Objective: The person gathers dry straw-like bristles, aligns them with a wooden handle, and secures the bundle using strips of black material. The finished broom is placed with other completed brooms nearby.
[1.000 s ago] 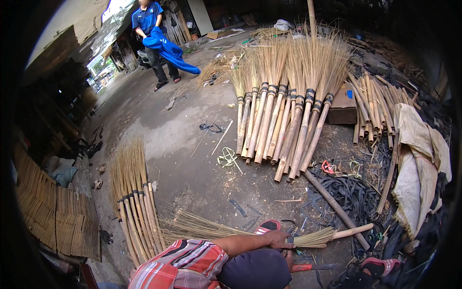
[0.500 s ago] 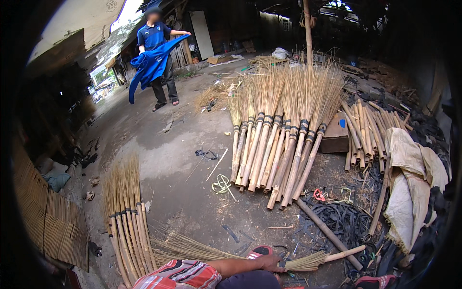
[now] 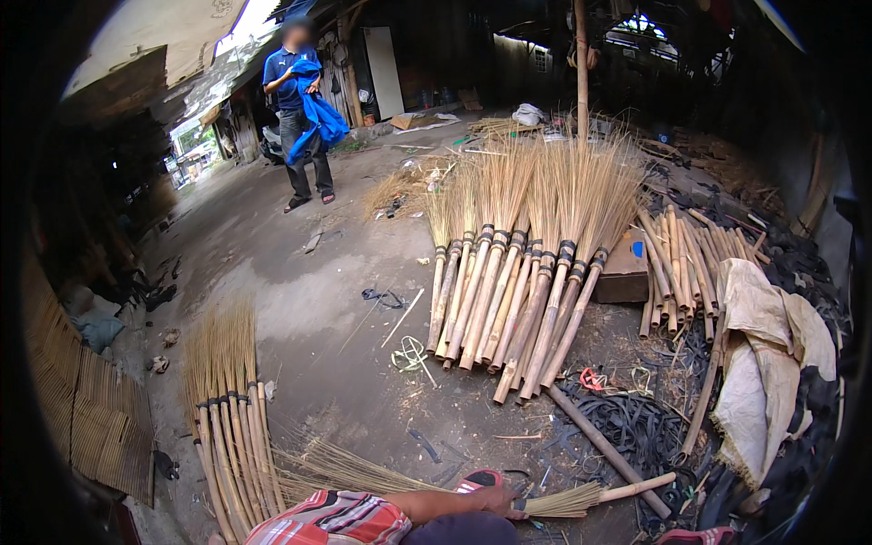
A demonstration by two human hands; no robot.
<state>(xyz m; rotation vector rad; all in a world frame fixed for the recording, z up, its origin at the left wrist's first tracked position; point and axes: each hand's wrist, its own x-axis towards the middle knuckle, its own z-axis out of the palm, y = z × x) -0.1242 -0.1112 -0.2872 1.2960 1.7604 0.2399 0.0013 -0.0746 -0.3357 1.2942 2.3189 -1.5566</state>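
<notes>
In the head view, looking down, a broom (image 3: 563, 501) lies slantwise across the lower edge, from about 7 o'clock to between 4 and 5. The person's left hand (image 3: 495, 502), between 5 and 6 o'clock, is wrapped around its stalks just beside a dark band (image 3: 520, 505). The right hand does not show, so its state cannot be told.

Long stalks (image 3: 363, 468) trail from the hand toward 7 o'clock; on the other side, short ends flare around a pale bamboo handle (image 3: 639, 487) pointing toward 4 o'clock.

Good handling here would probably mean squeezing firmly and evenly close to the band, so that no stalk slides or spreads. The handle seems best kept in the middle of the flared ends and in line with the bundle. The long tips reach beside a row of brooms (image 3: 232, 422) at 8 o'clock; lifting them clear before any turn should avoid snagging. At the other end, the handle crosses over a pole (image 3: 604, 447), near tangled black strips (image 3: 636, 427) at 4 o'clock, so it too could catch. A red sandal (image 3: 481, 480) sits right behind the hand, leaving little room on that side.
</notes>
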